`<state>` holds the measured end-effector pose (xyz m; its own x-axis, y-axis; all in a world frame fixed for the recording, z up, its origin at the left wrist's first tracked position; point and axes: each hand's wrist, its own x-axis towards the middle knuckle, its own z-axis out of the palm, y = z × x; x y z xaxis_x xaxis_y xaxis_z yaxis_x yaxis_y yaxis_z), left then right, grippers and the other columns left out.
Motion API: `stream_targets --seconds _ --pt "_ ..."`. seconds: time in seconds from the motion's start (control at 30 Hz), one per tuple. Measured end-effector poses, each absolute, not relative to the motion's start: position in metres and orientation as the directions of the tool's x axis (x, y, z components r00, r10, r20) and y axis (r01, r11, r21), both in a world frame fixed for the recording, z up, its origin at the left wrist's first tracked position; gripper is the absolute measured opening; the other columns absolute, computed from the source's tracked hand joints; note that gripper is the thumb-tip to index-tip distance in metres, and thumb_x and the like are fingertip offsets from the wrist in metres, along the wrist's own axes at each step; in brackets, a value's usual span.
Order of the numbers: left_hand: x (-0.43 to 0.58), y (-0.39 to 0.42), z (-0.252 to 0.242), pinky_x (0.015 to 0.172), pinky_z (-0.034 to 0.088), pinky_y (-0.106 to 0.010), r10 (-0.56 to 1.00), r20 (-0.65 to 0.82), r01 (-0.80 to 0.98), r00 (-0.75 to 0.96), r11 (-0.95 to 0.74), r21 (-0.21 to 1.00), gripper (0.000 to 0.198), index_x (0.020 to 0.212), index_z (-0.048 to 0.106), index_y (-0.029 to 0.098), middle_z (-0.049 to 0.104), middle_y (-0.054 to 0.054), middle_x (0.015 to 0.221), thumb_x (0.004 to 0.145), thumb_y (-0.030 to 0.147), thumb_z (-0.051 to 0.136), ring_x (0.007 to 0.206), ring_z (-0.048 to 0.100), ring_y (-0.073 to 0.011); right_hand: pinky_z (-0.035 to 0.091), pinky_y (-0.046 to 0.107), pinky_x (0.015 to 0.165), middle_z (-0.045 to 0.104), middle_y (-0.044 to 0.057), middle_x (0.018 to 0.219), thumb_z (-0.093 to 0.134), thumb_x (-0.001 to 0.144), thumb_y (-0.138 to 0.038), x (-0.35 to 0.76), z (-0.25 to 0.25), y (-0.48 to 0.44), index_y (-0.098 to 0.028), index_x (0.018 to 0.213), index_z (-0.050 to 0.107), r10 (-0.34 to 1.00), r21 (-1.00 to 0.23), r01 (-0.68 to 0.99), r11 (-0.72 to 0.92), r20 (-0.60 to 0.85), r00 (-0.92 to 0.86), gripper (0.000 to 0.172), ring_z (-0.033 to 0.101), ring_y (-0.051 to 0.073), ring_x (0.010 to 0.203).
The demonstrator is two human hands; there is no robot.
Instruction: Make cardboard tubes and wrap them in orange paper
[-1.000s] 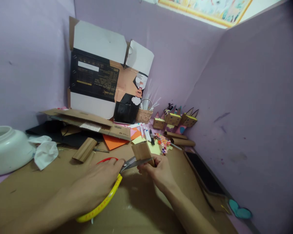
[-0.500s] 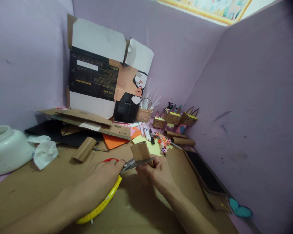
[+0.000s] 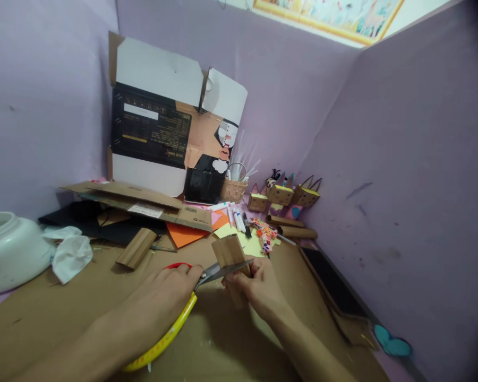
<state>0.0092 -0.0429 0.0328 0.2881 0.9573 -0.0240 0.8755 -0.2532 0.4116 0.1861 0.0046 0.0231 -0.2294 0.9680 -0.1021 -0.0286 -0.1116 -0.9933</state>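
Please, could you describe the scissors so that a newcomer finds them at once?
Below the big unfolded box, find the left hand. It holds the scissors, their blades at the cardboard piece in the right hand. Unlike that brown piece, they have one red handle and one yellow handle.

A brown sheet (image 3: 63,300) carries tissue (image 3: 72,258), orange paper (image 3: 184,235) and 1 cardboard piece (image 3: 136,248).
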Motion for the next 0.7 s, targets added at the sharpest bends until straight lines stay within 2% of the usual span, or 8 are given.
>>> stream_targets --seconds 0.1,0.23,0.37,0.53,0.7 --pt "0.01 -0.042 0.035 0.066 0.041 -0.034 0.954 -0.049 0.918 0.295 -0.269 0.29 0.039 0.099 0.06 0.023 0.064 -0.008 0.083 0.076 0.008 0.033 0.075 0.062 -0.0273 0.035 0.021 0.04 0.054 -0.001 0.042 0.061 0.047 -0.022 0.187 0.025 0.004 -0.014 0.046 0.057 0.966 -0.994 -0.027 -0.104 -0.095 -0.242 0.008 0.044 0.009 0.039" --pt "0.009 -0.04 0.033 0.073 0.044 -0.032 0.951 -0.057 0.899 0.305 -0.268 0.348 0.034 0.097 0.061 0.023 0.066 -0.006 0.086 0.08 0.012 0.034 0.083 0.063 -0.0243 0.034 0.021 0.04 0.055 -0.001 0.043 0.061 0.048 -0.022 0.188 0.023 0.004 -0.015 0.048 0.058 0.963 -0.995 -0.021 -0.094 -0.085 -0.254 0.008 0.044 0.008 0.04" --pt "0.008 -0.038 0.031 0.078 0.045 -0.032 0.952 -0.075 0.918 0.297 -0.263 0.296 0.034 0.097 0.061 0.022 0.068 -0.007 0.089 0.078 0.011 0.035 0.087 0.064 -0.0229 0.032 0.02 0.039 0.052 -0.002 0.043 0.061 0.05 -0.024 0.187 0.017 0.005 -0.015 0.05 0.057 0.959 -0.994 -0.052 -0.091 -0.074 -0.273 0.01 0.039 0.007 0.038" --pt "0.008 -0.036 0.035 0.074 0.047 -0.031 0.95 -0.094 0.928 0.298 -0.265 0.262 0.037 0.103 0.06 0.023 0.068 -0.006 0.091 0.075 0.011 0.04 0.085 0.065 -0.023 0.035 0.021 0.043 0.055 -0.002 0.047 0.065 0.054 -0.026 0.189 0.014 0.009 -0.015 0.054 0.058 0.952 -0.995 -0.086 -0.054 -0.025 -0.305 0.013 0.043 0.008 0.042" --pt "0.006 -0.037 0.04 0.073 0.046 -0.031 0.955 -0.061 0.926 0.29 -0.264 0.271 0.034 0.101 0.061 0.026 0.069 -0.004 0.087 0.076 0.013 0.042 0.084 0.064 -0.0234 0.042 0.025 0.051 0.06 0.001 0.057 0.068 0.061 -0.039 0.194 0.014 0.012 -0.015 0.065 0.06 0.917 -0.992 -0.121 -0.034 0.017 -0.398 0.026 0.053 0.012 0.049"
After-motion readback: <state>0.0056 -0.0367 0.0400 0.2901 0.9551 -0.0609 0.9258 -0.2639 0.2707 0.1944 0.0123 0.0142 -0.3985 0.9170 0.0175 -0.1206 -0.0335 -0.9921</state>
